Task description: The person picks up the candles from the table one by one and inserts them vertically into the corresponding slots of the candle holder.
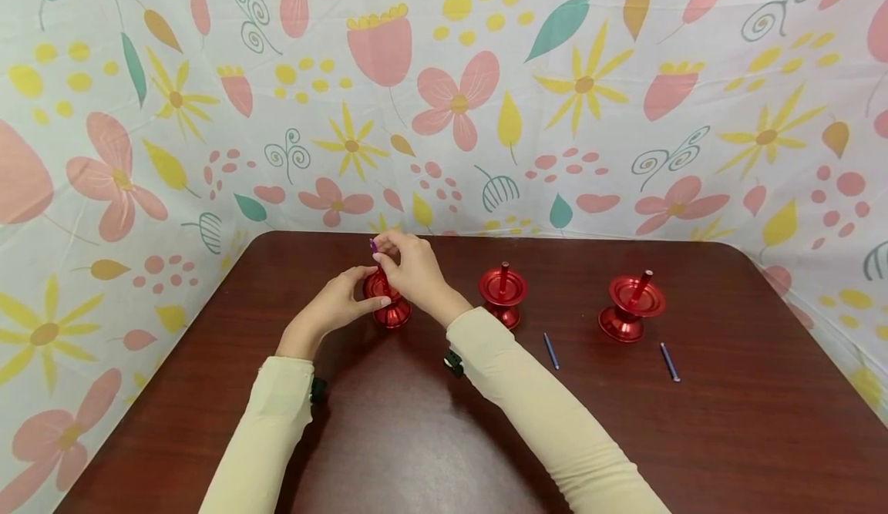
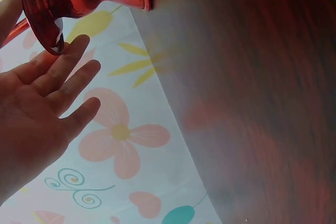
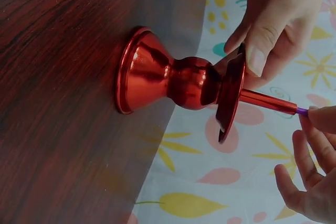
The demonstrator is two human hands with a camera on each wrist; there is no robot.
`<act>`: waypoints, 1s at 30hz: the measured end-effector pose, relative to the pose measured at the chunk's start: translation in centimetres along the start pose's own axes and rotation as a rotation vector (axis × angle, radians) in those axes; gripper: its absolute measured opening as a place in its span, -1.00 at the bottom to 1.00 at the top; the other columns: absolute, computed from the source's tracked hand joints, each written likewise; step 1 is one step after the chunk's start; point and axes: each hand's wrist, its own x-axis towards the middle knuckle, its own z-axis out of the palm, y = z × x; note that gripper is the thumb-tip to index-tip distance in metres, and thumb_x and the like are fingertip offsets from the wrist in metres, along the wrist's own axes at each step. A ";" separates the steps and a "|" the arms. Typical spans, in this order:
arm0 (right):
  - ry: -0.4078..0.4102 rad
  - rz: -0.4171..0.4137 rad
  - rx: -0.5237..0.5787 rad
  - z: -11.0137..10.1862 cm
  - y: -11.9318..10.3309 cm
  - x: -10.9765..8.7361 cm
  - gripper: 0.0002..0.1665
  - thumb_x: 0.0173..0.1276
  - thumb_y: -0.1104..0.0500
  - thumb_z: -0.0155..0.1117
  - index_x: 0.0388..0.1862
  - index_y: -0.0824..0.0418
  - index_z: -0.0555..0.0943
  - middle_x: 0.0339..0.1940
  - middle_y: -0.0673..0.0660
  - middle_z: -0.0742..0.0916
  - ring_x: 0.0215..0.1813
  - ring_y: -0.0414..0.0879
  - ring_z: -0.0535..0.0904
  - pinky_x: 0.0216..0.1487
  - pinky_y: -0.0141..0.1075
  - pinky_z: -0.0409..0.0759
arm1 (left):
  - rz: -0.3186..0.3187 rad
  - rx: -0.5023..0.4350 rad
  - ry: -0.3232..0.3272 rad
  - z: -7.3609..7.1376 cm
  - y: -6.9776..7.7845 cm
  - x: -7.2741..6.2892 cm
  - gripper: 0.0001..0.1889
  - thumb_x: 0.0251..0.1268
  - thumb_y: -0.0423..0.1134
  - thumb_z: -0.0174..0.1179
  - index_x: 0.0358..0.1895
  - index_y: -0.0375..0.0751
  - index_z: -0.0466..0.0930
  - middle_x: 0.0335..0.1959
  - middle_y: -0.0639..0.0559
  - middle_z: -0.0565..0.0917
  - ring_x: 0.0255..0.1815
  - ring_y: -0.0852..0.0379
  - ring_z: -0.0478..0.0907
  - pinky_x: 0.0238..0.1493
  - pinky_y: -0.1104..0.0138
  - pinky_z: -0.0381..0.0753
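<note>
- My left hand (image 1: 333, 306) grips the left-hand red holder (image 3: 193, 83) by its dish, thumb and forefinger at the rim and the other fingers held out loose.
- My right hand (image 1: 415, 267) pinches a thin purple stick (image 3: 302, 112) between thumb and fingertips, its lower end at the mouth of the holder's upright tube (image 3: 269, 101).
- The holder stands upright on the worktop (image 1: 395, 437), towards its far edge and left of the other two.
- I judge this holder to be partway done: the stick meets the tube, though how deep it sits I cannot tell, and my fingers have not let it go.
- The middle holder (image 1: 502, 298) and the right holder (image 1: 633, 302) stand upright with their tubes in place and no stick rising out of them that I can see.
- One blue stick (image 1: 551, 351) lies in front of the middle holder and another blue stick (image 1: 669, 361) in front of the right one; they look like the part left to do.
- I can read no brand, label or writing on holders or sticks; the cloth (image 1: 458, 105) behind carries only printed flowers, leaves and curls.
</note>
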 end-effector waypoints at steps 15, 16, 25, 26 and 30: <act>-0.113 -0.035 -0.118 -4.0 -2.3 -1.7 -0.48 0.40 0.15 0.22 0.28 0.31 0.44 0.18 0.19 0.58 0.29 0.03 0.42 0.33 -0.13 0.35 | -0.008 0.023 -0.014 0.0 0.6 0.2 -0.23 0.19 0.00 0.33 0.36 -0.39 0.28 0.24 -0.28 0.45 0.20 -0.17 0.43 0.25 -0.03 0.38; -0.104 -0.044 -0.114 -4.5 -2.6 -2.0 -0.49 0.40 0.15 0.22 0.27 0.30 0.45 0.19 0.18 0.57 0.30 0.02 0.41 0.34 -0.13 0.34 | -0.014 0.020 -0.018 0.0 0.6 0.3 -0.23 0.19 0.00 0.33 0.36 -0.39 0.28 0.24 -0.28 0.46 0.20 -0.17 0.43 0.25 -0.03 0.39; -0.031 -0.105 -0.067 -8.7 -3.9 -4.4 -0.59 0.39 0.17 0.24 0.18 0.25 0.54 0.18 0.14 0.56 0.27 -0.02 0.44 0.28 -0.12 0.41 | -0.050 0.075 -0.052 -0.2 1.2 -0.4 -0.20 0.24 0.01 0.28 0.41 -0.40 0.20 0.24 -0.33 0.42 0.23 -0.23 0.40 0.23 -0.07 0.39; -0.021 -0.109 -0.065 -9.1 -3.9 -4.6 -0.60 0.38 0.18 0.25 0.17 0.25 0.54 0.17 0.14 0.56 0.26 -0.03 0.44 0.27 -0.12 0.42 | -0.052 0.089 -0.054 -0.3 1.3 -0.5 -0.19 0.25 0.02 0.27 0.42 -0.39 0.19 0.25 -0.34 0.41 0.23 -0.24 0.39 0.23 -0.09 0.38; 0.038 -0.132 -0.056 -10.8 -3.8 -5.4 -0.60 0.35 0.22 0.28 0.15 0.27 0.55 0.14 0.16 0.57 0.23 -0.03 0.46 0.25 -0.11 0.42 | -0.052 0.134 -0.043 -0.3 1.3 -0.9 -0.16 0.25 0.07 0.25 0.44 -0.36 0.16 0.29 -0.34 0.38 0.29 -0.28 0.32 0.27 -0.16 0.29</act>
